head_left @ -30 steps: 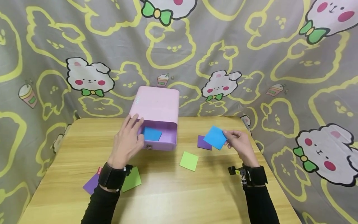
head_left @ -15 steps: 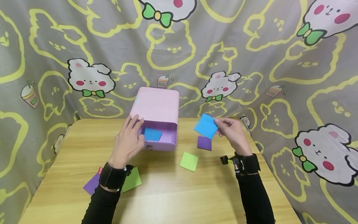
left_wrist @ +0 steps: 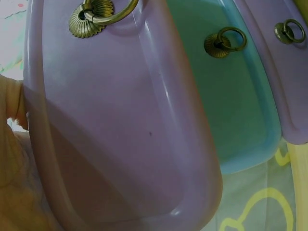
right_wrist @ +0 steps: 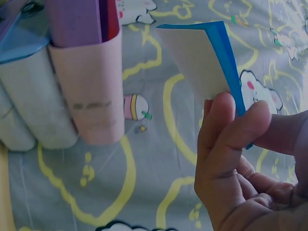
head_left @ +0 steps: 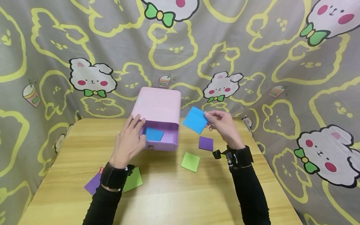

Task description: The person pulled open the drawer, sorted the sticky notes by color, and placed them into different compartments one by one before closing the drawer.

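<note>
My right hand (head_left: pixel 223 125) pinches a blue sticky note pad (head_left: pixel 195 120) by one corner, held above the table to the right of a pink drawer box (head_left: pixel 157 104). In the right wrist view, the pad (right_wrist: pixel 195 60) shows a pale underside and a blue edge between thumb and fingers. The box's top purple drawer (head_left: pixel 170 132) is pulled out, and a blue pad (head_left: pixel 153 134) lies in it. My left hand (head_left: pixel 127 142) rests at the box's left front corner, fingers extended over the box's edge, thumb near the drawer front. The left wrist view shows the drawer front (left_wrist: pixel 115 106) with its brass ring pull.
On the table, a purple pad (head_left: pixel 206 143) and a light green pad (head_left: pixel 190 162) lie right of the box. Another purple pad (head_left: pixel 92 184) and green pad (head_left: pixel 133 180) lie by the left wrist. A teal drawer (left_wrist: pixel 231 96) sits below the open one. A patterned curtain (head_left: pixel 174 37) hangs behind.
My right hand has carried the blue sticky note pad left and away from me, toward the box, uncovering the purple pad on the table. My left hand has stayed put.
</note>
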A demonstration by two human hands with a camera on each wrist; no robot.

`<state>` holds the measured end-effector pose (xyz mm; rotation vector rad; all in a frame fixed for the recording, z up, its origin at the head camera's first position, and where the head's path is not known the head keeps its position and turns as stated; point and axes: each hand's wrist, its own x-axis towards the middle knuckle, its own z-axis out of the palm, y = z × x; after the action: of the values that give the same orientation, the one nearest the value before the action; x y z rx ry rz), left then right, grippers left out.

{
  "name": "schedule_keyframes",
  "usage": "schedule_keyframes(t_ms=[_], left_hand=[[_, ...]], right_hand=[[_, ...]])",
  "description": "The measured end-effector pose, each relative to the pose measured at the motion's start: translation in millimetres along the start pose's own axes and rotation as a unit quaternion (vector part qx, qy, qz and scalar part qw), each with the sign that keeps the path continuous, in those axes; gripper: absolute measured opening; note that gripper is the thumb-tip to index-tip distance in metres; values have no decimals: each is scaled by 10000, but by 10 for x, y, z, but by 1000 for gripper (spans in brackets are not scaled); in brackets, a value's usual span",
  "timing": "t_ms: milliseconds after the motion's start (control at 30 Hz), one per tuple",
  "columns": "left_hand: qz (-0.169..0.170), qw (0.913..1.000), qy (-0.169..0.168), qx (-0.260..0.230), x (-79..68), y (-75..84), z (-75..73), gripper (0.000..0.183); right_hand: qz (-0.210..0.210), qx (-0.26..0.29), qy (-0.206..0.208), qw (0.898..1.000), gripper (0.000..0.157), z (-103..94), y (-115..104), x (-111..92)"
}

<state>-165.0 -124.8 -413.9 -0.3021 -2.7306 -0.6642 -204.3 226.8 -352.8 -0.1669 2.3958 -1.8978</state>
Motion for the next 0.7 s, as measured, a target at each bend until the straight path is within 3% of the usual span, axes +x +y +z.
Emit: schedule_keyframes(t_ms=[467, 700], left_hand=[[-24, 9999, -150, 38, 3, -2, 18, 60], [-25, 9997, -241, 58, -11, -3, -1, 61]], right_hand=[[-403, -428, -497, 9970, 27, 501, -124, 220], [-320, -636, -974, 9927, 22, 788, -78, 284]])
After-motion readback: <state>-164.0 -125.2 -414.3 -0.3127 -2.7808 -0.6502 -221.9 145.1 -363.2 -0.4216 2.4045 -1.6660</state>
